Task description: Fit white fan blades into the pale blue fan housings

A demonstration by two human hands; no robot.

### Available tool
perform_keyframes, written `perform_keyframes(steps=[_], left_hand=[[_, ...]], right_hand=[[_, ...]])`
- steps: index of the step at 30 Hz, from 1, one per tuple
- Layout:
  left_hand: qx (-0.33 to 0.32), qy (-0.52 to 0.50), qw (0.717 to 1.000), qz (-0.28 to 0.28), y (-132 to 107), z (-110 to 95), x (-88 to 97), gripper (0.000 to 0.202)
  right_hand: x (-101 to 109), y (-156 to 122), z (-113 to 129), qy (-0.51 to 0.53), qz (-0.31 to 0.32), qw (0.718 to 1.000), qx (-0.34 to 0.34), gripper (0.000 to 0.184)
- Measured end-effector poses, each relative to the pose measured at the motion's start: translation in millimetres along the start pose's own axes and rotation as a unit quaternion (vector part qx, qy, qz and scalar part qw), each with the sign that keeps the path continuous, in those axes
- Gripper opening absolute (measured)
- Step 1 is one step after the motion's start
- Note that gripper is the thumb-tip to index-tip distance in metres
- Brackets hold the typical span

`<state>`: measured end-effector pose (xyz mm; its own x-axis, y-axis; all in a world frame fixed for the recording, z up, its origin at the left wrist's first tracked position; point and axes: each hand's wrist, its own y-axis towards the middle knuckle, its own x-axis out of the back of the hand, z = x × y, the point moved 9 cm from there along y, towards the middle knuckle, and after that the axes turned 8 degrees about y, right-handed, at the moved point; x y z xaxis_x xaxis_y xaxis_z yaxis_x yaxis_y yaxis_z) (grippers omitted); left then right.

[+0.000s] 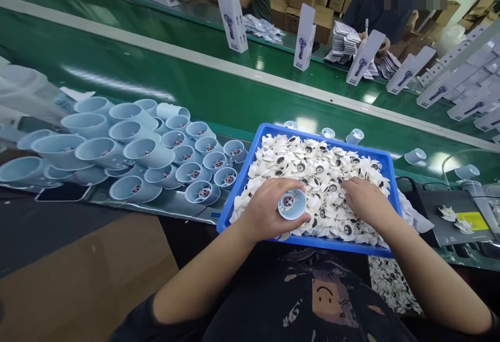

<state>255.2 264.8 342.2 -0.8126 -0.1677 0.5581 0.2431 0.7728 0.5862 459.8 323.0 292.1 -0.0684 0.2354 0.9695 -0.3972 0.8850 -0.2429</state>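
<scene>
My left hand is wrapped round a light blue fan housing, a short round tube with a small motor and reddish parts inside, its open end facing up toward me. It is above the near left part of a blue tray heaped with white fan impellers, bladed wheels with dark round hubs. Over on the right of the heap, my right hand reaches down with its fingers curled together among the impellers. Whatever those fingertips pinch is hidden.
Many blue housings are stacked left of the tray. A few white cylinders stand on the green conveyor belt beyond. Upright printed boxes line its far side, where two people work. A dark device bearing loose impellers sits at right.
</scene>
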Motion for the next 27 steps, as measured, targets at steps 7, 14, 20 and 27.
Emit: perform_keyframes(steps=[7,14,20,27], left_hand=[[0.062,-0.131,0.989,-0.041,-5.6,20.8,-4.2,0.056],[-0.001,-0.103,0.994,-0.040,-3.1,2.3,5.4,0.055],[0.084,-0.113,0.987,0.077,-25.1,-1.8,-6.1,0.068],[-0.006,0.008,0.992,0.127,-23.0,-27.3,-14.1,0.052]], right_hand=[[-2.8,-4.1,0.4,0.026,0.015,1.000,0.008,0.043],[6.2,-8.2,-2.5,0.112,-0.078,0.991,-0.001,0.028],[18.6,-47.0,40.9,0.363,-0.136,0.915,0.109,0.021],[35.5,-67.5,80.8,0.523,-0.122,0.820,0.198,0.019]])
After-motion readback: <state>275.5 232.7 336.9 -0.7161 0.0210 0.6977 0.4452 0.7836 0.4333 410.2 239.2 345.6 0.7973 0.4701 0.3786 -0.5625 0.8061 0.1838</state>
